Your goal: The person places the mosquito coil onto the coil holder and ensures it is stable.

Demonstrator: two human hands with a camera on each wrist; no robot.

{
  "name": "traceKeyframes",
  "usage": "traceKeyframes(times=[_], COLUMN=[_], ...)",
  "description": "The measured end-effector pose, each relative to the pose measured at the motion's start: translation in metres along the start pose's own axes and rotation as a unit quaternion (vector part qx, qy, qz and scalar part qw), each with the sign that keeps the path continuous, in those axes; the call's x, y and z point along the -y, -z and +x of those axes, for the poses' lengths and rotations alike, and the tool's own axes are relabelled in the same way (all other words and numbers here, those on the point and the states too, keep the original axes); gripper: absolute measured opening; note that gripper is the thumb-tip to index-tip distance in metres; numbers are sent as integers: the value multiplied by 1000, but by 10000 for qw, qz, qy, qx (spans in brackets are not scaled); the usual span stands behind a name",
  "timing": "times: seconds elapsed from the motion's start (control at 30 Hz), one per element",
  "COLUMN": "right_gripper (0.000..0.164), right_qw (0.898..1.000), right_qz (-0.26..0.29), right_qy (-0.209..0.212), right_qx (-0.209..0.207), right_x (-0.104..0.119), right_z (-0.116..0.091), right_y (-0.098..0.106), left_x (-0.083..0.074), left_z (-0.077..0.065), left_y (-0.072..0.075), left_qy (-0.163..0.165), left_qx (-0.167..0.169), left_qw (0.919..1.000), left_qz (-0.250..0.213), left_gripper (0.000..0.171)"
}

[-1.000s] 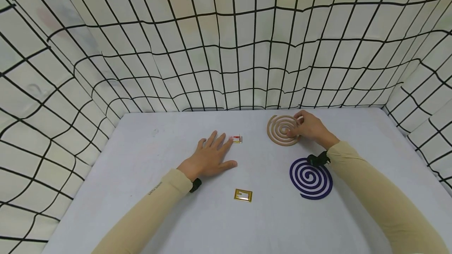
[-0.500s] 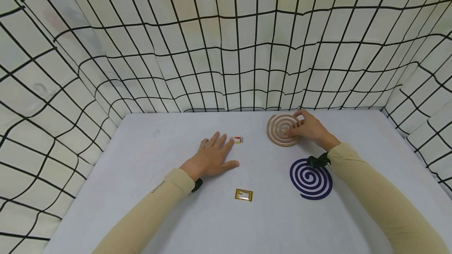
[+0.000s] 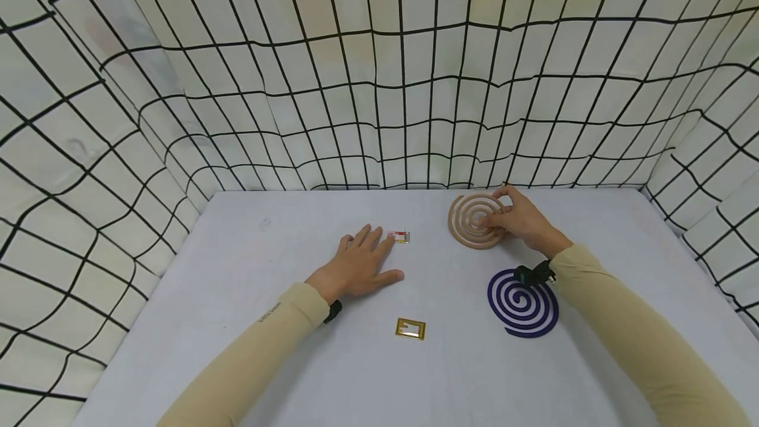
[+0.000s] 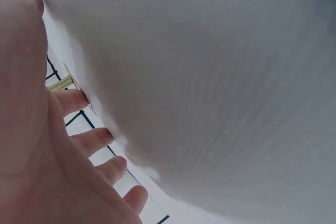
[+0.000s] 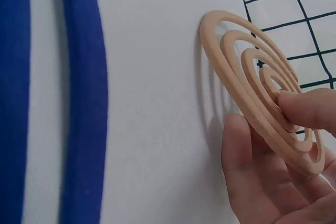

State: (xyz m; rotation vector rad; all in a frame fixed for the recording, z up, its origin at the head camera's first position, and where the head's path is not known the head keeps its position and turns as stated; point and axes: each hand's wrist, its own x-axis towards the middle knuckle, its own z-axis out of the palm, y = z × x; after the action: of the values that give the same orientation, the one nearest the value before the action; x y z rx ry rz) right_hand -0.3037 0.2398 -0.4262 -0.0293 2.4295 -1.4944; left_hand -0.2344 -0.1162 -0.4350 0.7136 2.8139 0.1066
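Observation:
My right hand [image 3: 524, 219] pinches a tan mosquito coil [image 3: 453, 228] at its right side. In the right wrist view the thumb lies on the upper face of the coil [image 5: 234, 88] and fingers are underneath; it tilts over the white surface. My left hand [image 3: 356, 265] is spread with fingers extended, its index fingertip on a small metal plate [image 3: 402, 238] with red marks. In the left wrist view that plate [image 4: 77, 85] is seen edge-on, with a gold-coloured strip [image 4: 61, 83] beside it. A dark blue mosquito coil [image 3: 518, 296] lies flat below my right wrist.
A gold-coloured rectangular metal piece [image 3: 402, 329] with a cut-out lies near the front centre. The table [image 3: 284, 223] is covered in white. Black netting [image 3: 405, 127] over white sheeting encloses its back and sides.
The head view has shifted slightly. Both hands keep nearly the same place and hold, and the coils and metal pieces stay where they were.

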Motion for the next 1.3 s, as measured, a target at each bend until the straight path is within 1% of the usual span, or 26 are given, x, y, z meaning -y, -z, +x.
traceKeyframes(times=[0.27, 0.5, 0.73, 1.03, 1.3], right_gripper=[71, 71, 72, 67, 73], right_qw=[9992, 9986, 9965, 9950, 9945], right_qz=[397, 527, 837, 995, 1035], right_qy=[-4, -15, 38, 89, 134], right_qx=[61, -8, -8, 33, 55], right_x=[5, 5, 6, 13, 19], right_z=[-4, -3, -2, -2, -3], right_y=[-2, -3, -4, -5, -8], left_x=[2, 2, 1, 1, 1], left_z=[4, 5, 4, 3, 4], left_y=[-1, -2, -1, 0, -1], left_qy=[-26, -4, -65, -8, 18], left_qx=[-45, -1, -115, -46, -18], left_qw=[10000, 10000, 9999, 10000, 10000], left_qz=[3, 3, -9, -4, 80], left_gripper=[85, 86, 84, 84, 83])
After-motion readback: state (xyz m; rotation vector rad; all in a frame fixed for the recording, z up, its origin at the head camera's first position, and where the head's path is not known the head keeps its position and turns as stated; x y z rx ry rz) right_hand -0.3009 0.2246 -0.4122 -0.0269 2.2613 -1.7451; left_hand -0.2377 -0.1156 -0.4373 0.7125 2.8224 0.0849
